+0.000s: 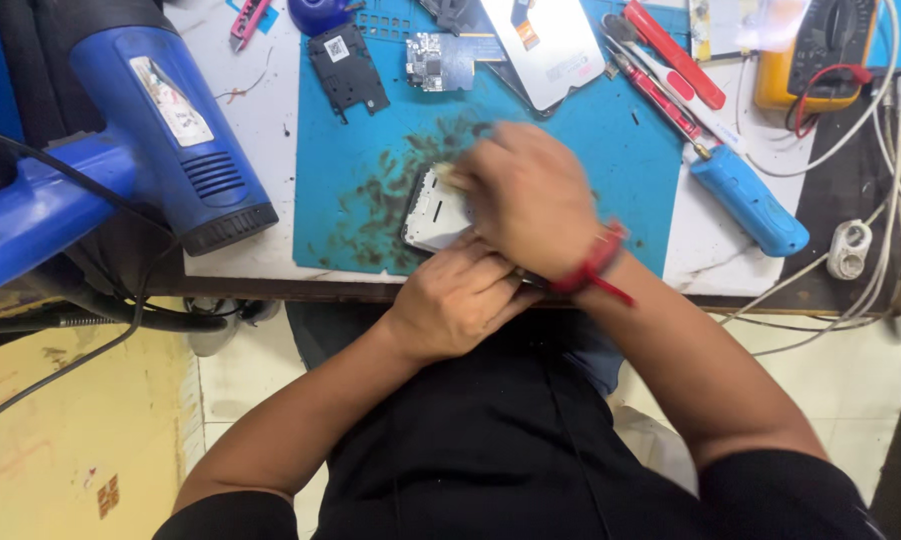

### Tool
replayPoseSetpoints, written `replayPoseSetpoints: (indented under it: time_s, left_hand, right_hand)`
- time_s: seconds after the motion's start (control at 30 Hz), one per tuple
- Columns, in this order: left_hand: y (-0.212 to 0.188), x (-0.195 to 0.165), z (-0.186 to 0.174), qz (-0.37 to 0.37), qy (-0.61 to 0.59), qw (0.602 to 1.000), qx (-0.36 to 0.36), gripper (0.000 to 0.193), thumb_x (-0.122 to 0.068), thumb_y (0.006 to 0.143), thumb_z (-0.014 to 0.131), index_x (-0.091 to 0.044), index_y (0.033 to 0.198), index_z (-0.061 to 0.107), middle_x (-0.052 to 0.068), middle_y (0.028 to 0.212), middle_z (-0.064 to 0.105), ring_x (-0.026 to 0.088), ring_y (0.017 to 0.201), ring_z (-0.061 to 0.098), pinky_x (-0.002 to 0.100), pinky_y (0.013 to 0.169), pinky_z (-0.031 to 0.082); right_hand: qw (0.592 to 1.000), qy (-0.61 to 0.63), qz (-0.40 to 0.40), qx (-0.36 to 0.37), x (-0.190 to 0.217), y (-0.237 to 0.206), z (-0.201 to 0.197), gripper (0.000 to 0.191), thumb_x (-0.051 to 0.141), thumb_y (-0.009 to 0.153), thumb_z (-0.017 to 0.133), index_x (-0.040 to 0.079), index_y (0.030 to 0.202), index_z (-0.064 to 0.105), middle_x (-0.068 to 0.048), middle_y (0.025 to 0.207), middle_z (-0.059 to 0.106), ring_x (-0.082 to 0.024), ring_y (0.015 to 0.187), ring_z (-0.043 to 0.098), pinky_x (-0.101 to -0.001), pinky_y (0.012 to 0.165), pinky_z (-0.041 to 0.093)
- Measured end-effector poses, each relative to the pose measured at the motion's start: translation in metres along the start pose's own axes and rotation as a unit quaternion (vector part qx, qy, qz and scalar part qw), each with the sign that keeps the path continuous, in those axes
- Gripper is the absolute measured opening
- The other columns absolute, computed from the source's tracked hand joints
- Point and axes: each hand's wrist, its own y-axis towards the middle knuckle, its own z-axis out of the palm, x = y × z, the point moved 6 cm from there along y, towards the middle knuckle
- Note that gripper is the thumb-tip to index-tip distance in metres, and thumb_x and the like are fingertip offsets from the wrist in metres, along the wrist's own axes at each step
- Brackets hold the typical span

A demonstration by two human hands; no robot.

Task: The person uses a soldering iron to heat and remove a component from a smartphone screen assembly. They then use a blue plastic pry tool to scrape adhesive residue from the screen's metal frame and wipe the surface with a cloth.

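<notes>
On the stained blue work mat [580,150], a white phone frame [432,212] lies at ten o'clock from the left hand [457,297], which grips its near edge; the right hand [526,195] (fingers curled) presses a small pale object onto it.

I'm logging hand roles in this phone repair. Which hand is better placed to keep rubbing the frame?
Probably the right hand: it lies on top of the phone frame, fingertips at its upper edge. The left hand sits at the near end, apparently steadying it.
</notes>
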Motion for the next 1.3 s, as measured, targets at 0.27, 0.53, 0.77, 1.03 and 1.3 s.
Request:
replayPoseSetpoints:
  time_s: [0.27,0.53,0.77,1.03,1.3]
  left_hand:
    - [0.009,0.004,-0.006,-0.001,-0.003,1.0,-0.019,0.029,-0.022,0.087,0.085,0.002,0.097,0.073,0.013,0.1,0.07,0.031,0.108,0.07,0.047,0.106,0.054]
    - [0.003,0.001,0.0,-0.027,0.005,0.999,0.019,0.028,-0.022,0.092,0.088,0.001,0.102,0.078,0.011,0.102,0.072,0.031,0.099,0.068,0.042,0.091,0.053]
    - [0.005,0.001,-0.004,-0.018,-0.008,1.0,-0.019,0.026,-0.021,0.085,0.087,-0.001,0.097,0.075,0.011,0.102,0.073,0.03,0.109,0.071,0.044,0.106,0.054]
    - [0.0,-0.005,0.003,-0.04,0.0,0.999,0.011,0.024,-0.022,0.087,0.088,-0.002,0.096,0.077,0.009,0.099,0.073,0.028,0.097,0.07,0.041,0.092,0.054]
    - [0.001,-0.005,0.002,-0.034,-0.001,0.999,-0.023,0.025,-0.022,0.084,0.088,-0.003,0.093,0.075,0.008,0.101,0.072,0.028,0.107,0.071,0.043,0.108,0.054]
  right_hand:
    - [0.989,-0.108,0.065,0.071,-0.022,-0.035,-0.045,0.007,0.012,0.082,0.077,0.015,0.087,0.073,-0.005,0.078,0.057,-0.029,0.078,0.06,-0.0419,0.066,0.047]
    - [1.0,-0.023,-0.008,0.008,0.01,0.015,0.008,0.011,0.016,0.086,0.078,0.012,0.094,0.072,-0.007,0.087,0.058,-0.029,0.085,0.061,-0.0414,0.069,0.049]
    - [0.991,-0.062,0.088,0.076,-0.036,-0.059,-0.041,0.008,0.012,0.084,0.077,0.013,0.091,0.073,-0.007,0.079,0.057,-0.031,0.08,0.06,-0.0445,0.069,0.048]
    - [0.999,0.016,-0.041,-0.018,0.003,0.007,0.012,0.012,0.015,0.093,0.076,0.01,0.096,0.066,-0.009,0.09,0.057,-0.032,0.089,0.061,-0.0445,0.077,0.05]
    - [0.994,-0.079,0.073,0.036,-0.037,-0.081,-0.046,0.013,0.012,0.089,0.077,0.007,0.098,0.069,-0.009,0.081,0.055,-0.032,0.08,0.06,-0.0441,0.066,0.046]
